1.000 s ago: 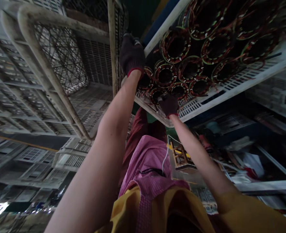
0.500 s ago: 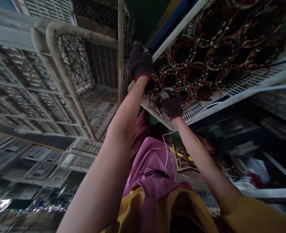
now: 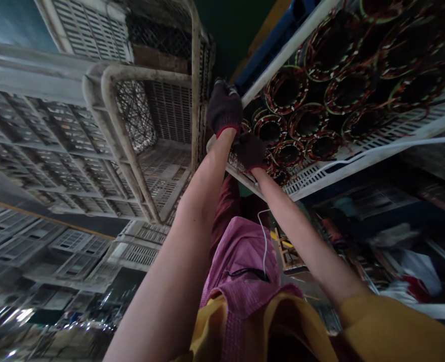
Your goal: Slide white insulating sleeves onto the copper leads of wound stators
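Note:
My left hand (image 3: 225,108), in a dark knitted glove with a red cuff, is closed over the near-left rim of a white plastic crate (image 3: 292,50). Ring-shaped motor stators (image 3: 270,129) with copper windings and pale green edging stand packed together inside that crate. My right hand (image 3: 250,151), gloved alike, reaches in at the crate's near corner, just below my left hand and against the nearest stators. Its fingers are dark and hidden, so I cannot make out what they grip.
At the left stands a stack of dirty white slatted crates (image 3: 116,146) with a looped rim. A blue crate (image 3: 260,53) lies beyond the stator crate. A pale cable (image 3: 407,144) runs along the right. Below right is a small wooden stand (image 3: 288,251).
My right hand has moved left along the stators, closer to my left hand, uncovering the stators it was over. My left hand stays at the rim; the view has shifted slightly.

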Demonstrator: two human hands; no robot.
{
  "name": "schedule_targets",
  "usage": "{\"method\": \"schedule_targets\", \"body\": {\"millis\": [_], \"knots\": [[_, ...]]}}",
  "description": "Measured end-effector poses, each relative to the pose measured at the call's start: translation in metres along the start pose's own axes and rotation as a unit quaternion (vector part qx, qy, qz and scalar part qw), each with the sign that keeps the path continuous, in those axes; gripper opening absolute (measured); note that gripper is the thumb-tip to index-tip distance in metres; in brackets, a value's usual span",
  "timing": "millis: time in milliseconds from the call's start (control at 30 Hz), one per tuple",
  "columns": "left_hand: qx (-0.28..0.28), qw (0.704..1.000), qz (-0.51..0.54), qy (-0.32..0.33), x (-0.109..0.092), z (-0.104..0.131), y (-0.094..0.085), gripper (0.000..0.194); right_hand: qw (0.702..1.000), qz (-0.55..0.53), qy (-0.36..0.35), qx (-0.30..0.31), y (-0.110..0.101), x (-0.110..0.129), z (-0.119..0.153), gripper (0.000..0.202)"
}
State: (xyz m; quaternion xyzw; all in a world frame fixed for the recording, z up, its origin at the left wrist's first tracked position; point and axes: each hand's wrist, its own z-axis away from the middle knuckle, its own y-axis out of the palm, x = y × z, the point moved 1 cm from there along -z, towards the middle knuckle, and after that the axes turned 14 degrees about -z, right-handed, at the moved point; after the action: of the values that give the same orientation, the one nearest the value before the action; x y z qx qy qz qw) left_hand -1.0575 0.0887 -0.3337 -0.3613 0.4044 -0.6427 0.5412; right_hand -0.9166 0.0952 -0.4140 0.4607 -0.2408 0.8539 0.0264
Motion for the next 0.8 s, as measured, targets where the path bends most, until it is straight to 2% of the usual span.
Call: {"method": "schedule_targets", "body": {"millis": [133,233,300,367,433,500,567,700,800], "knots": [[-0.006,1.000,0.027,-0.008,0.001,0.000,-0.001,0.056,0.999,-0.003,0.026,-0.027,-0.009,0.006,0.004,0.027],[-0.042,0.995,0.081,-0.029,0.001,0.004,-0.003,0.047,0.994,-0.091,0.005,-0.057,-0.024,-0.001,0.004,0.021],[-0.066,0.991,0.110,-0.038,0.001,0.007,-0.005,0.040,0.975,-0.178,-0.015,-0.131,-0.045,-0.015,0.003,0.021],[-0.082,0.987,0.131,-0.046,0.001,0.008,-0.005,0.035,0.942,-0.245,-0.018,-0.227,-0.071,-0.034,0.001,0.022],[-0.087,0.984,0.143,-0.052,0.001,0.009,-0.005,0.032,0.922,-0.278,-0.012,-0.269,-0.094,-0.051,-0.002,0.023],[-0.090,0.983,0.147,-0.056,0.000,0.008,-0.005,0.029,0.931,-0.277,-0.006,-0.237,-0.108,-0.062,-0.006,0.025],[-0.094,0.983,0.145,-0.060,0.000,0.009,-0.006,0.027,0.950,-0.241,-0.001,-0.197,-0.111,-0.065,-0.010,0.025],[-0.090,0.983,0.144,-0.063,-0.001,0.010,-0.007,0.027,0.979,-0.095,0.036,-0.174,-0.103,-0.064,-0.016,0.027],[-0.098,0.981,0.154,-0.060,0.000,0.010,-0.006,0.025,0.988,-0.003,0.057,-0.146,-0.095,-0.066,-0.019,0.033]]}}
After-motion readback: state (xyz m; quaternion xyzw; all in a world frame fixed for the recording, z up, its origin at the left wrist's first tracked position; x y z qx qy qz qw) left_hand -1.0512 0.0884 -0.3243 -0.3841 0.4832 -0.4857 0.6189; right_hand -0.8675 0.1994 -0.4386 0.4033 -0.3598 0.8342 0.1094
